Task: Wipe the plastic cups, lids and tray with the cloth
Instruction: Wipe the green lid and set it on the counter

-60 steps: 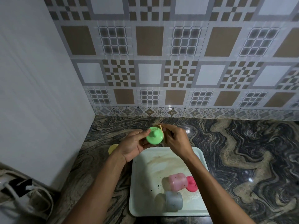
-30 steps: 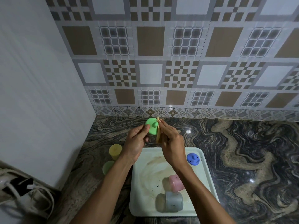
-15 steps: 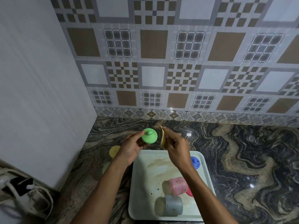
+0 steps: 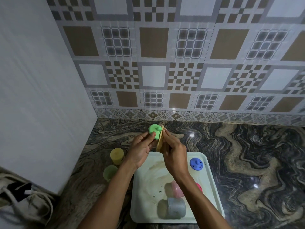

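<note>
Head view: at the frame's 8 o'clock a tangle of white cords (image 4: 33,200) lies beside a plain white panel. On the dark swirled marble counter (image 4: 247,154), a yellow cylindrical plastic cup (image 4: 117,156) stands upright at about 10 o'clock from the tray. A pale green plastic cup (image 4: 110,172) stands just beside it, at its 7 o'clock.

The left hand (image 4: 142,149) grips a round green plastic lid with a knob (image 4: 155,133), thumb on its face, beyond the tray's 12 o'clock edge. The right hand (image 4: 175,154) pinches a tan cloth (image 4: 160,142) between thumb and fingers. The cloth is pressed against the lid's 3 o'clock rim.

Below the hands sits the pale rectangular plastic tray (image 4: 145,195), smeared brown and dotted with dark specks. A translucent grey plastic cup (image 4: 175,208) lies on its side at the tray's 6 o'clock. A pink plastic cup (image 4: 176,190), also tipped over, lies near the middle, partly hidden by the right forearm. A round blue plastic lid with a knob (image 4: 196,164) rests in the tray's 1 o'clock corner. A red lid (image 4: 199,187) shows at the pink cup's 3 o'clock, mostly covered by the forearm.
</note>
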